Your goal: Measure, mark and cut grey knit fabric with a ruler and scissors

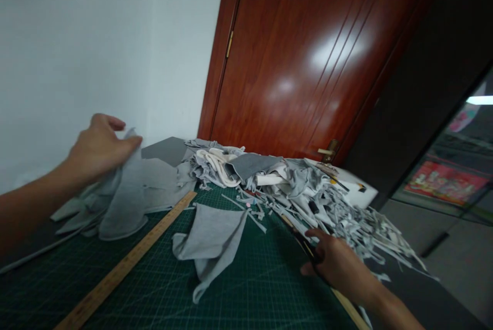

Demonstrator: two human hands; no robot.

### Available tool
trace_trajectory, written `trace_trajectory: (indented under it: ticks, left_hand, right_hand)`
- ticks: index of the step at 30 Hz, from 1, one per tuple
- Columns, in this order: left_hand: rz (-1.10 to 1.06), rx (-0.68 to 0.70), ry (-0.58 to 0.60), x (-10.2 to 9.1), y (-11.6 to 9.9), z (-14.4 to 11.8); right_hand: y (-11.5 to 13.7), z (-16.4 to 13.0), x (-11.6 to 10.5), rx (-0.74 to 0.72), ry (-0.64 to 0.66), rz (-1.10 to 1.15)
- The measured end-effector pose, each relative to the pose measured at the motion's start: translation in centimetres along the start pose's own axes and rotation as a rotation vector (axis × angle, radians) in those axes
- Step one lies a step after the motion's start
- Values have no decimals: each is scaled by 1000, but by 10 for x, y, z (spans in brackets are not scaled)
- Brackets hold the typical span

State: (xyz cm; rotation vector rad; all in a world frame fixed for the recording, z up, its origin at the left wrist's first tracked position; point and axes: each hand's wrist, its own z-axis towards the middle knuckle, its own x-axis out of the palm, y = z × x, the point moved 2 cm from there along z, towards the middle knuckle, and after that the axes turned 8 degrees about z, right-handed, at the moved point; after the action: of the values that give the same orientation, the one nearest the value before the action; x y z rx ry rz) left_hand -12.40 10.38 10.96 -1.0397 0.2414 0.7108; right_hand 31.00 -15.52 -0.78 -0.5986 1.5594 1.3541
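On the left, my left hand (98,145) pinches the top of a thin grey fabric piece (125,199) between thumb and fingers, so it hangs down above other grey pieces. My right hand (341,266) is closed around the handles of dark scissors (304,243), low on the right, blades pointing away to the upper left. Between the hands, a crumpled grey cloth piece (215,232) lies on the green cutting mat (265,294). A wooden ruler (134,258) runs diagonally across the mat, left of that cloth.
A heap of grey and white fabric scraps (300,186) spreads along the back and right side. Another wooden strip (348,309) lies beneath my right wrist. Behind the table stand a white wall (77,52) and a reddish-brown door (285,62).
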Motion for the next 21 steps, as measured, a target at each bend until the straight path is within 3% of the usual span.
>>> trace_trajectory:
  ticks: [1, 2, 3, 5, 6, 11, 16, 18, 21]
  left_hand:
    - [187, 37, -69, 4, -1, -6]
    - [321, 143, -40, 13, -4, -16]
    - [372, 230, 40, 25, -7, -27]
    - [357, 407, 363, 59, -13, -55]
    - [363, 441, 439, 76, -14, -69]
    - [402, 558, 618, 145, -10, -104]
    - [431, 587, 657, 163, 1, -104]
    - [415, 580, 665, 161, 3, -104]
    - [345, 558, 665, 159, 6, -106]
  right_hand:
    - [-6, 0, 2, 9, 0, -22]
    - [-10, -1, 4, 10, 0, -34]
    - [-13, -2, 5, 7, 3, -41]
    - [-15, -4, 7, -4, 29, -54]
    - [-16, -5, 6, -16, 49, -60]
    - [-8, -7, -6, -98, 98, -95]
    - [37, -1, -5, -189, 20, -114]
    - [69, 0, 14, -273, 25, -68]
    - [117, -1, 61, -433, 181, 80]
